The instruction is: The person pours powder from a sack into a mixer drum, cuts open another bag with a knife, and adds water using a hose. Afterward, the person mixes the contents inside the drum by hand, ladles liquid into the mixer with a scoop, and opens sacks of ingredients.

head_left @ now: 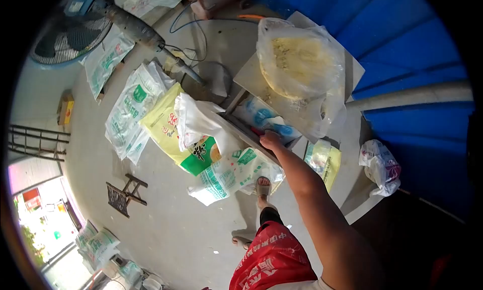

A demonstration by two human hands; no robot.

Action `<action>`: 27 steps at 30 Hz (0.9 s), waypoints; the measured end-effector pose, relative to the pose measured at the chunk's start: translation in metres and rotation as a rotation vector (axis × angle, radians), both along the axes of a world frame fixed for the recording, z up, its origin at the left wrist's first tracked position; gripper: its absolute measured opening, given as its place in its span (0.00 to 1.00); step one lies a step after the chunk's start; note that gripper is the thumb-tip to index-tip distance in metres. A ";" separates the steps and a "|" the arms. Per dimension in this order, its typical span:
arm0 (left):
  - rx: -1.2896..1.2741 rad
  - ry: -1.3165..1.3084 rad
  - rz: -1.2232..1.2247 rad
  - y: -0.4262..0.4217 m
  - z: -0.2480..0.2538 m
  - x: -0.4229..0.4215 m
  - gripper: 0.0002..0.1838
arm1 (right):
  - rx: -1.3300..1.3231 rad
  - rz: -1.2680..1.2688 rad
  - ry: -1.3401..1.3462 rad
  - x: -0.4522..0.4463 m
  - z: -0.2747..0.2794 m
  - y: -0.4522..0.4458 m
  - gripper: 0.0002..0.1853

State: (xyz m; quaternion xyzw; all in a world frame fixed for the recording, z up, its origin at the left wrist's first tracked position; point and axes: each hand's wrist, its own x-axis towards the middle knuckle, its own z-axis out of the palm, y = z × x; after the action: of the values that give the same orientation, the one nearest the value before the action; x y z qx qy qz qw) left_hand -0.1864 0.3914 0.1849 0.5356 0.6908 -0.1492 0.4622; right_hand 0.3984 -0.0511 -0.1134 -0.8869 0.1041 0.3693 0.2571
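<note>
My right hand (271,139) reaches into an open drawer (245,131) under a small table. Its fingers are closed at a small red thing (257,131), most of which is hidden, so its kind does not show. White plastic packaging with blue print (261,114) lies in the drawer beside the hand. Above the drawer, on the tabletop (354,68), a large clear plastic bag (327,53) holds yellow crumbly or powdery stuff. My left hand is out of view.
White printed sacks (133,106) and a yellow-green sack (163,124) lie left of the drawer. A folding stool (126,195) is on the floor (176,214). A fan (70,38) stands upper left; a knotted plastic bag (381,167) sits by the blue wall (402,48).
</note>
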 end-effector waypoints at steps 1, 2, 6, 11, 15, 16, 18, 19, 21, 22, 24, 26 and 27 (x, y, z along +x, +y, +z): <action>-0.027 -0.018 0.016 -0.007 -0.003 -0.002 0.18 | -0.001 0.017 -0.001 0.000 0.000 -0.002 0.20; -0.034 -0.030 0.031 -0.011 -0.006 -0.004 0.16 | 0.011 -0.051 -0.055 -0.002 0.004 -0.002 0.21; -0.050 -0.086 0.036 -0.035 -0.015 0.009 0.14 | 0.022 -0.088 -0.159 -0.003 0.007 -0.001 0.23; -0.108 -0.099 -0.018 -0.047 -0.023 -0.005 0.15 | -0.100 0.069 -0.333 -0.018 0.018 0.006 0.20; -0.129 -0.190 -0.008 -0.055 -0.032 -0.032 0.17 | -0.105 0.005 -0.515 -0.036 0.047 0.011 0.15; -0.127 -0.210 0.000 -0.057 -0.033 -0.044 0.17 | -0.095 -0.038 -0.595 -0.043 0.063 0.016 0.15; -0.125 -0.256 0.027 -0.058 -0.037 -0.069 0.18 | -0.005 -0.108 -0.786 -0.060 0.093 0.031 0.17; -0.123 -0.269 0.064 -0.060 -0.038 -0.084 0.18 | 0.006 -0.085 -0.808 -0.071 0.109 0.037 0.17; -0.093 -0.306 0.153 -0.061 -0.048 -0.118 0.18 | 0.565 -0.446 -0.502 -0.104 0.193 0.082 0.21; -0.077 -0.319 0.163 -0.057 -0.057 -0.132 0.15 | 0.741 -0.493 -0.447 -0.123 0.207 0.097 0.23; -0.057 -0.368 0.193 -0.051 -0.069 -0.164 0.13 | 0.754 -0.629 -0.183 -0.165 0.259 0.134 0.23; -0.025 -0.399 0.238 -0.045 -0.072 -0.202 0.14 | 0.795 -0.590 -0.265 -0.214 0.282 0.173 0.20; -0.005 -0.395 0.257 -0.041 -0.075 -0.217 0.14 | 0.859 -0.519 -0.264 -0.240 0.292 0.192 0.18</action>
State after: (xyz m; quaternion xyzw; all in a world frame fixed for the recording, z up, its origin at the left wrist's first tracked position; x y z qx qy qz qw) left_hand -0.4039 0.3503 0.1099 0.4610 0.6491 0.0167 0.6049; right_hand 0.1581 0.1410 0.1782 -0.6852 0.1264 0.1880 0.6922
